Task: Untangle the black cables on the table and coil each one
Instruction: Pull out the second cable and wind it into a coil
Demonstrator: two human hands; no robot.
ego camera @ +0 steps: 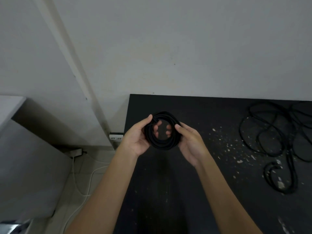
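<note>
Head view:
Coil [161, 144]: black cable wound into a ring, held up above the table's [185, 183] left part.
Left hand [137, 141]: grips the ring's left side, thumb on the outside, fingertips [157, 128] showing through the hole.
Right hand [190, 144]: grips the right side the same way.
Loose cable [276, 141]: black, tangled, lying on the table far right, well apart from the coil.
Table: black, flecked with pale specks.
</note>
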